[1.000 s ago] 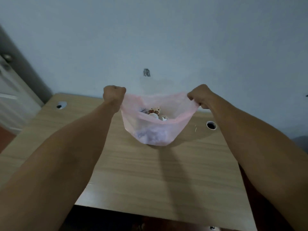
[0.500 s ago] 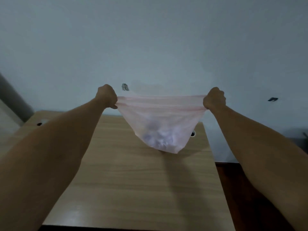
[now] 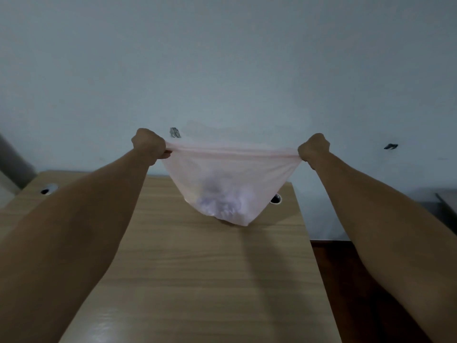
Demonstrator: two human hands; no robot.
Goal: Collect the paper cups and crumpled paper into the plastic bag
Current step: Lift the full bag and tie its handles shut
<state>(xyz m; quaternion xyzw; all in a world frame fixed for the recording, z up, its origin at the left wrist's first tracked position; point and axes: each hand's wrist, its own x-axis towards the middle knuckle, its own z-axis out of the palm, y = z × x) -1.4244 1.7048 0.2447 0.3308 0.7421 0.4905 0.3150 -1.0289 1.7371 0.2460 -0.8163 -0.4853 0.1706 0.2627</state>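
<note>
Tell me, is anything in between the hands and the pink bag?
No, nothing is in between. The left hand grips one end of the plastic bag at its top edge and the right hand grips the other end, pulling it taut above the table.

A wood-grain desk point(image 3: 197, 280) is set against a plain pale blue-grey wall point(image 3: 222, 58). Two round cable holes are cut near its far corners, left point(image 3: 48, 189) and right point(image 3: 276, 199). Two small dark marks are seen on the wall point(image 3: 175, 132) point(image 3: 390, 146). Dark reddish floor point(image 3: 346, 280) is visible right of the desk. Lighting is dim and even; a soft sheen is caught on the near desk edge.
</note>
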